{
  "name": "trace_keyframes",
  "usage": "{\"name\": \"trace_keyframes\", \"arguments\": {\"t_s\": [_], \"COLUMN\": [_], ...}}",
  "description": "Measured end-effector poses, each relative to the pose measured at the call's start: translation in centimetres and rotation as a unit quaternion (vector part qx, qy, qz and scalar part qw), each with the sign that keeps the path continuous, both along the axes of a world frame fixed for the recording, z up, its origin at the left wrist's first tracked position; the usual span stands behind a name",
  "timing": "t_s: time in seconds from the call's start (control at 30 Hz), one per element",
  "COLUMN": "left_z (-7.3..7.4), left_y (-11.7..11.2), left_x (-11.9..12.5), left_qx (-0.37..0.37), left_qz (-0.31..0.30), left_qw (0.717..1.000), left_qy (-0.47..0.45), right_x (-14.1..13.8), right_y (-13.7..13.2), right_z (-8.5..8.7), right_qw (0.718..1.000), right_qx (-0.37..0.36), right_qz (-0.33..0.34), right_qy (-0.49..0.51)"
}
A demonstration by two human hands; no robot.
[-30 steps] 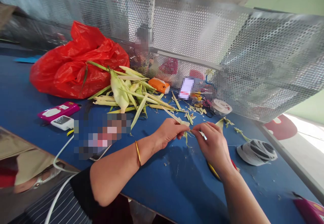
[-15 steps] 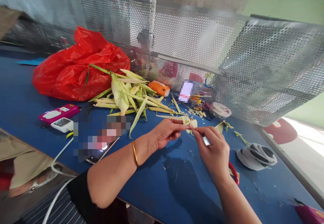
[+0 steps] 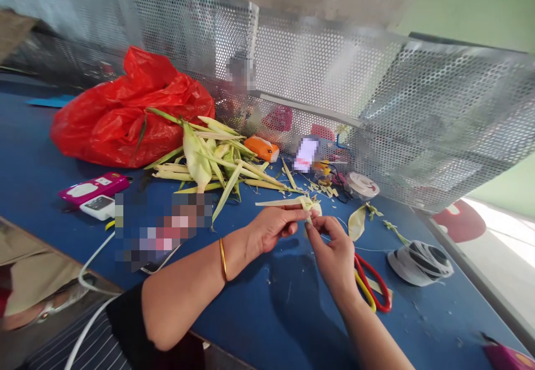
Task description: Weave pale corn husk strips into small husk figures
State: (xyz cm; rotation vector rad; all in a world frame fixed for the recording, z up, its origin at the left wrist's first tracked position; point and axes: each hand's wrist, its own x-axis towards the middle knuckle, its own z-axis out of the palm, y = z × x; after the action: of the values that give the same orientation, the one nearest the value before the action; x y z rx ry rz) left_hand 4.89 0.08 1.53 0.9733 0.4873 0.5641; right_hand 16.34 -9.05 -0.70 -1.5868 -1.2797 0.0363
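My left hand [image 3: 281,225] is closed, pinching a bundle of pale corn husk [image 3: 308,204] above the table. A long husk strip sticks out leftward past its knuckles. My right hand [image 3: 331,242] meets it, thumb and forefinger pressed on the lower end of the same husk bundle. A thin white thread runs across the table between the hands and the spool of white thread [image 3: 420,263]; whether my right fingers also hold it I cannot tell. Scissors with red and yellow handles [image 3: 378,289] lie beside my right wrist. A loose husk piece [image 3: 357,224] lies beyond my right hand.
A pile of corn husks [image 3: 221,158] lies beside a red plastic bag [image 3: 129,113]. Near the perforated metal screen [image 3: 305,63] are an orange packet [image 3: 262,149], a lit phone [image 3: 306,154] and a white tape roll [image 3: 361,185]. Another phone [image 3: 163,258] lies left of my forearm.
My right hand has moved left and closer to my left hand, now pinching lower on the husk. The scissors and loose husk show more fully. My left hand stays nearly in place.
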Motion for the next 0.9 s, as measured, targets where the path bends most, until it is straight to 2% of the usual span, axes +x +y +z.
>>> {"name": "trace_keyframes", "arguments": {"t_s": [0.17,0.23,0.43,0.6,0.77,0.9], "left_z": [-0.6,-0.8,-0.6,-0.2,-0.3,-0.2], "left_y": [0.1,0.0,-0.5,-0.5,-0.3,-0.2], "left_x": [0.6,0.8,0.7,0.6,0.6,0.5], "left_qx": [0.085,0.086,0.068,0.082,0.061,0.054], "left_qz": [0.082,0.083,0.033,0.066,0.094,0.09], "left_qw": [0.993,0.993,0.997,0.994,0.993,0.994], "left_qy": [-0.014,-0.012,-0.007,0.029,0.045,0.028], "right_x": [-0.2,-0.3,-0.5,-0.5,-0.5,-0.5], "right_y": [-0.6,-0.7,-0.5,-0.6,-1.0,-1.2], "right_z": [0.4,0.4,0.9,1.1,1.3,1.7], "right_qw": [0.997,0.995,0.995,0.994,0.99,0.98], "right_qx": [-0.05,-0.063,-0.059,-0.056,-0.077,-0.108], "right_qz": [0.035,0.046,0.056,0.056,0.062,0.107], "right_qy": [-0.054,-0.06,-0.064,-0.077,-0.101,-0.126]}}
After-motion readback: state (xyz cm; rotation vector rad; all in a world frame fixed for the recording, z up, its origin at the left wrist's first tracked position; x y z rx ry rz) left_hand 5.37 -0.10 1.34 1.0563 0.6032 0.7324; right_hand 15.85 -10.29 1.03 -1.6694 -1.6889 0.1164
